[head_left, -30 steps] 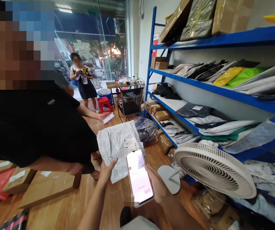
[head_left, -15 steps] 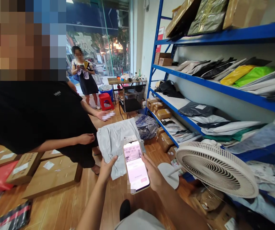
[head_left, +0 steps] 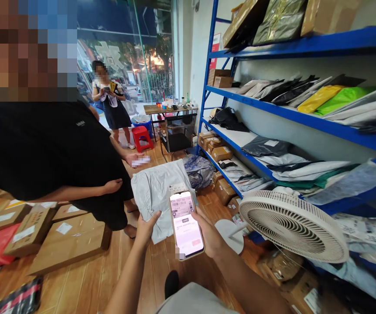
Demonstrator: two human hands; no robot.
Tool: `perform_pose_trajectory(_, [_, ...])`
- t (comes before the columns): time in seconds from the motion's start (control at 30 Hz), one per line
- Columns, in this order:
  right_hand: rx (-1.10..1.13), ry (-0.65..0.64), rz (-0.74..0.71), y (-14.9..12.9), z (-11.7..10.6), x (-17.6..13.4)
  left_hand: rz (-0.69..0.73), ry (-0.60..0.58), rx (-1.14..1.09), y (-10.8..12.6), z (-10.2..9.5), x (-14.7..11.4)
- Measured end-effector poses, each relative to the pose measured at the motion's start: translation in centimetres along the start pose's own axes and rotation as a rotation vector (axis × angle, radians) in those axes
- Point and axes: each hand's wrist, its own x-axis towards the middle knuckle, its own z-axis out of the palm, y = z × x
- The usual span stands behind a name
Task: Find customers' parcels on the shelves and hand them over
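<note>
My left hand [head_left: 148, 227] is closed on the lower left edge of a light grey plastic mailing bag [head_left: 153, 187], its thumb lying on top. The bag hangs in front of me, and a printed label shows near its right side, partly covered. My right hand [head_left: 209, 233] grips a smartphone [head_left: 187, 226] by its right edge, over the label. On the lit screen, the upper part shows the label with its barcode, and the lower part is a white panel with text too small to read.
A person in black [head_left: 86, 157] stands close on the left, near cardboard boxes [head_left: 73, 244] on the floor. Blue shelving [head_left: 305, 113] with mailing bags runs along the right. A white fan [head_left: 294, 226] stands before it. Further back are a red stool [head_left: 142, 137], a desk [head_left: 165, 109] and another person [head_left: 116, 104].
The phone screen now shows a small dark box and lines of text on its lower panel. My view has shifted slightly; both hands keep their hold.
</note>
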Motion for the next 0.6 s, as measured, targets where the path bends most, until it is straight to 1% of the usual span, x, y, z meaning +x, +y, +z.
perform_pose_trajectory(0.17, [0.102, 0.215, 0.134, 1.4, -2.4, 2.8, 0.005, 0.008, 0.085, -0.7, -0.4, -0.7])
perform_pose_trajectory(0.33, [0.153, 0.291, 0.271, 1.9, -3.7, 5.0, -0.028, -0.014, 0.143, -2.0, -0.5, -1.3])
perform_pose_trajectory(0.43, [0.164, 0.34, 0.289, 2.0, -3.9, 5.5, -0.033, -0.026, 0.136, -2.4, -0.4, -1.6])
perform_pose_trajectory(0.6, [0.153, 0.417, 0.286, 2.5, -4.4, 6.0, -0.053, -0.019, 0.125, -2.4, -0.2, -1.9])
